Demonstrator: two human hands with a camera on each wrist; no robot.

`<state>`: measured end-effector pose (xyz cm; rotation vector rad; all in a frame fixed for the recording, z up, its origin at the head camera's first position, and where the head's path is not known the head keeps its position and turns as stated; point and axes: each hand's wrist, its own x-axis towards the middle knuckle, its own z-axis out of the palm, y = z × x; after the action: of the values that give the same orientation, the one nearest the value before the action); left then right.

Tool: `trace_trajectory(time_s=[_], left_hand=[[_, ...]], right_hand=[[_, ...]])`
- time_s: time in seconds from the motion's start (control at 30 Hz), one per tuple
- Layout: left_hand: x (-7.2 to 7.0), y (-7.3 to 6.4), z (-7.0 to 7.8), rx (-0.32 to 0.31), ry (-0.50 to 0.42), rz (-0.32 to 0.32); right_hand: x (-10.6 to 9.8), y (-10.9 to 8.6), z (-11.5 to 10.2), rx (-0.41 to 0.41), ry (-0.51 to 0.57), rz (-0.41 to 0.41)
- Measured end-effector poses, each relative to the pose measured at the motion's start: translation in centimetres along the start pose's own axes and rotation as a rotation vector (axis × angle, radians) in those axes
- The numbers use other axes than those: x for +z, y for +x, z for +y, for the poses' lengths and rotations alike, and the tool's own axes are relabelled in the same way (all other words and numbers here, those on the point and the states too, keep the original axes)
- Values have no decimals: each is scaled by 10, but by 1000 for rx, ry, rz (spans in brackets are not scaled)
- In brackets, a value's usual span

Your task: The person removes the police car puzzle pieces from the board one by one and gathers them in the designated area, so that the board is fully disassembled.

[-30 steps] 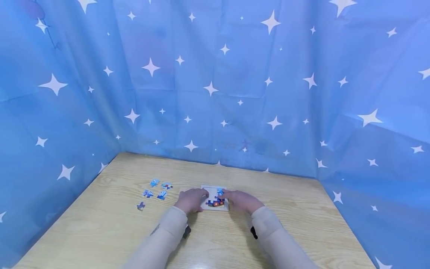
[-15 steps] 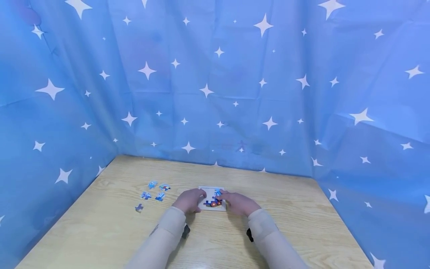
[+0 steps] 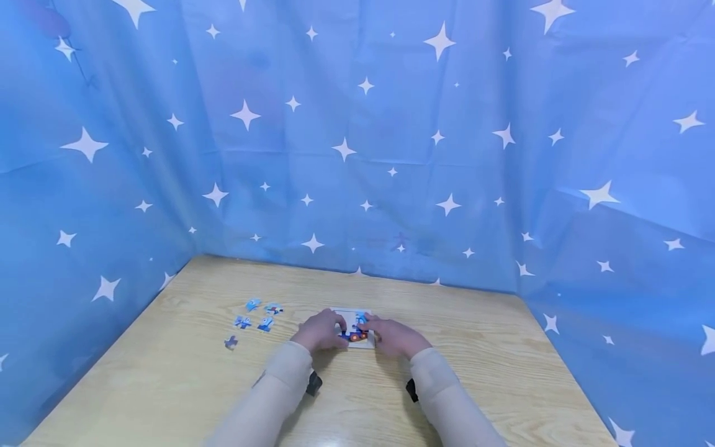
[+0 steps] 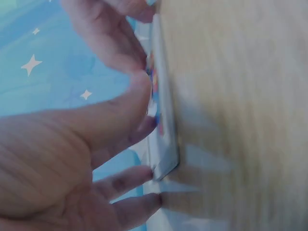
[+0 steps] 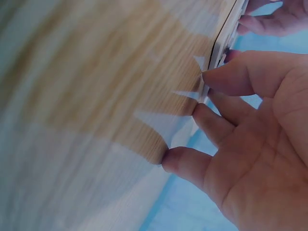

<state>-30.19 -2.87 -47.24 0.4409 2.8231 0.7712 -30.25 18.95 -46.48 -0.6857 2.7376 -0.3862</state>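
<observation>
A pale puzzle tray (image 3: pixel 344 315) lies between my hands, partly filled with blue and orange jigsaw pieces (image 3: pixel 357 336) along its near and right sides. My left hand (image 3: pixel 322 330) reaches over its near left part; in the left wrist view, the thumb (image 4: pixel 139 89) and index finger meet the pieces while the other fingers rest by the tray's corner. My right hand (image 3: pixel 395 335) lies at the right side, one finger reaching over the pieces. In the right wrist view, its thumb (image 5: pixel 226 77) touches the tray's edge and the little finger rests on the table. Both hands' fingers look relaxed.
Several loose jigsaw pieces (image 3: pixel 265 323) lie on the wooden table (image 3: pixel 184 372) left of the tray, with a darker piece (image 3: pixel 231 342) nearest. A blue star-patterned curtain (image 3: pixel 346 186) rises behind the table and at both sides.
My left hand has moved from the tray's left edge inward over its near left part, thumb now at the pieces. My right hand stays at the right side; the view shifted slightly.
</observation>
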Motion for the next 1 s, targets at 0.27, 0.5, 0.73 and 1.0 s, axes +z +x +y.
trace_trajectory(time_s=[0.27, 0.5, 0.73, 1.0], left_hand=[[10, 1, 8, -61, 56, 78], [6, 3, 2, -8, 83, 110], [3, 14, -3, 34, 66, 60], [-7, 14, -4, 57, -90, -71]], right_hand=[[3, 2, 4, -10, 16, 8], [5, 5, 3, -20, 19, 15], [1, 5, 1, -36, 43, 20], [3, 2, 1, -59, 54, 20]])
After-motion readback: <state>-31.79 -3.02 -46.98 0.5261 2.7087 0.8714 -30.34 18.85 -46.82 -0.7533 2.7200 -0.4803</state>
